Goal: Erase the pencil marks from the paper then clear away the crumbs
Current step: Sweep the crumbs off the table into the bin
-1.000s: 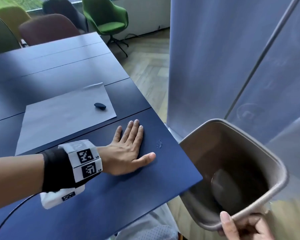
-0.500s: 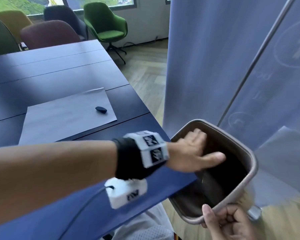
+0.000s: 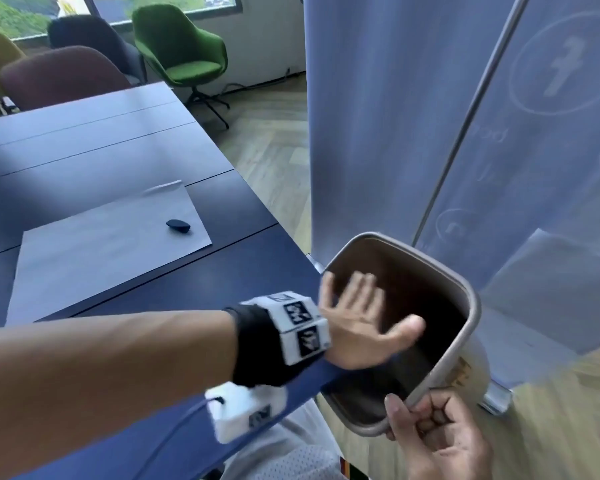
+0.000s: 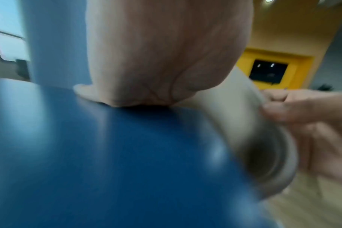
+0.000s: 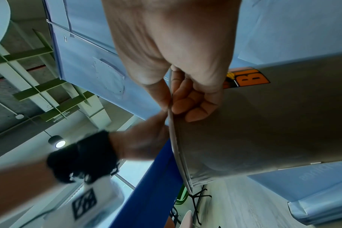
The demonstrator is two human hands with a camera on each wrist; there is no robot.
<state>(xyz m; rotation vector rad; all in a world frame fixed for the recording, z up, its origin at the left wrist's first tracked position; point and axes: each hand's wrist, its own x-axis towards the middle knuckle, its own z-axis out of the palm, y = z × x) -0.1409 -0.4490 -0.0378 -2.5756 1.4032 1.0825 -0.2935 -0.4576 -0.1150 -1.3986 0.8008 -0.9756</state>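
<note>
A grey sheet of paper (image 3: 101,251) lies on the dark blue table (image 3: 118,143), with a small dark eraser (image 3: 178,226) near its right edge. My right hand (image 3: 426,427) grips the near rim of a grey bin (image 3: 465,306) tilted against the table's right edge; thumb inside, fingers curled outside (image 5: 185,98). My left hand (image 3: 357,317) is flat with fingers spread over the bin's mouth, its heel at the table edge (image 4: 127,101). No crumbs show on the table.
Green (image 3: 184,53), dark red (image 3: 59,77) and dark chairs stand beyond the table's far end. A blue-grey banner (image 3: 378,116) with a metal pole (image 3: 465,133) stands right behind the bin. Wooden floor (image 3: 271,140) runs along the table's right side.
My left hand swept from flat on the table near the crumbs, off the right edge, and now hovers over the bin's mouth. The crumbs are gone from the table. The bin moved closer.
</note>
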